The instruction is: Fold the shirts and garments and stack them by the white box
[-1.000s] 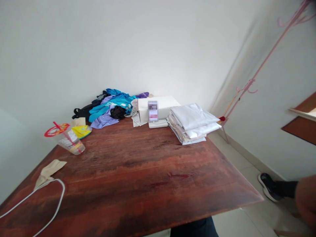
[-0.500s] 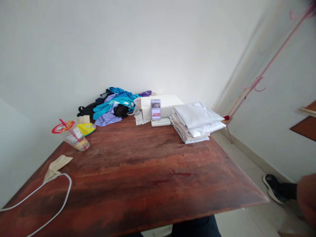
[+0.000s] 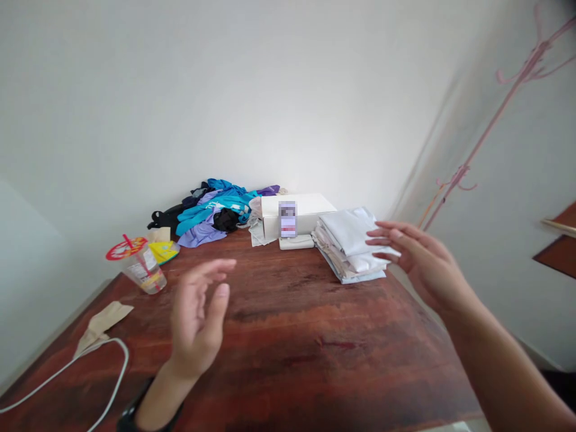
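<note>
A red-brown wooden table (image 3: 288, 366) is shown across the lower frame. Right of centre, near the table's right edge, a stack of folded white sheets (image 3: 346, 231) is set, left of the right hand (image 3: 423, 258) and well apart from the left hand (image 3: 195, 330) at lower left of centre. Its right side is overlapped by the right fingers; contact cannot be told, nor can its long axis. The top layer is smooth and faintly glossy; creased, uneven edges are seen below. Both hands are loosely spread, the left thumb parted from its fingers; nothing is seen held.
</note>
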`<state>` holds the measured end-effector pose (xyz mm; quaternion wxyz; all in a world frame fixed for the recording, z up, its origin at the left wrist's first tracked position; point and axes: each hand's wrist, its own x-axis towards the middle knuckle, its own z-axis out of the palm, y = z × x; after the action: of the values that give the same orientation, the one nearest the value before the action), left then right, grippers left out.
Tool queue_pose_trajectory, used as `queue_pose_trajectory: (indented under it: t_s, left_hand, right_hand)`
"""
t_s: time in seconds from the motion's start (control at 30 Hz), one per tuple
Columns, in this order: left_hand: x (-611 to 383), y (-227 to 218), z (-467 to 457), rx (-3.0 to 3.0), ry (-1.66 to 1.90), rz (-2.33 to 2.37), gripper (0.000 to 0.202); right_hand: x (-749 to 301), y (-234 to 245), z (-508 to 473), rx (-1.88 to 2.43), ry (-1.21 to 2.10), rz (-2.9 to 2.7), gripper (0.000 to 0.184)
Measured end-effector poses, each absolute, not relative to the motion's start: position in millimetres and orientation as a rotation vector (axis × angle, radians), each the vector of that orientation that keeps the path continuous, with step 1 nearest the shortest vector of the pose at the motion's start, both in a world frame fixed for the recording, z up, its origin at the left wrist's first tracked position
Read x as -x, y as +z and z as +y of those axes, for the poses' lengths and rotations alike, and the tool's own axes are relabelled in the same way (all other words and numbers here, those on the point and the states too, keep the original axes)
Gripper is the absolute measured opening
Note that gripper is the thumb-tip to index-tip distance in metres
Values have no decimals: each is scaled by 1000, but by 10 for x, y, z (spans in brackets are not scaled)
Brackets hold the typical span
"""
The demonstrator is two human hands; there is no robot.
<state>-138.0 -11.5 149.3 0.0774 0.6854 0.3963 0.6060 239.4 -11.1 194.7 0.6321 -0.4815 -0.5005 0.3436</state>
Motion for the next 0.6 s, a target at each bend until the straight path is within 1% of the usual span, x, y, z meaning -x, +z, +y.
queue_pose_trajectory:
  t_s: [0.07, 0.17, 0.27, 0.33, 0.37, 0.5, 0.6]
  left_hand:
    - [1283, 1109, -9, -2108, 1596, 1158, 24]
    - [1200, 518, 106, -2220, 1315, 1097, 25]
    - [1163, 183, 90, -2166, 1160, 1054, 28]
    - [1143, 126, 35, -2114, 1100, 1026, 28]
    - [1136, 129, 9, -2100, 1077, 1010, 28]
    - [1132, 205, -32, -2094, 1040, 987, 23]
    - [1155, 248, -12, -2097, 1033, 996, 19]
  right_hand:
    - [-2371, 1605, -23, 1130, 909, -965, 37]
    - [-2475, 1184, 70, 1075, 1049, -717, 38]
    - [-2653, 1058, 161, 964, 1188, -499, 22]
    - [-2749, 1087, 237, 900, 1255, -389, 15]
    - [-2782, 1110, 277, 882, 1272, -347, 16]
    - [-2825, 1163, 440, 875, 1281, -267, 32]
    - [-2801, 1152, 562, 876, 1288, -243, 33]
